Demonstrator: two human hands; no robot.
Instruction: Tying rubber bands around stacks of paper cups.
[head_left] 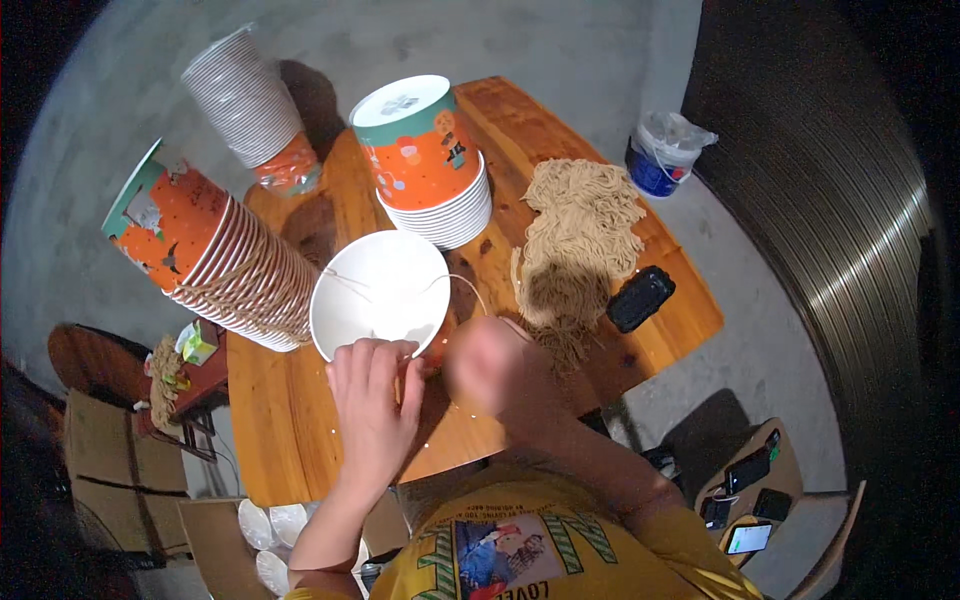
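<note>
A white-lined paper bucket [385, 285] lies tilted on the wooden table, its open mouth facing up toward me. My left hand [375, 390] grips its near rim, fingers curled over the edge. A thin beige cord [468, 283] crosses the bucket's inside and loops out past its right rim to my right hand [485, 365]. That hand is blurred but looks closed, with the cord running into it. To the right lies a heap of beige cords [580, 220], its lower part in shadow.
Orange-and-green bucket stacks stand at the left [215, 250] and back [425, 150], the left one draped with cords. Behind leans a bagged bucket stack [245, 100]. A black tray [641, 298] sits near the right edge of the table [290, 440]. Below is an open carton [225, 535].
</note>
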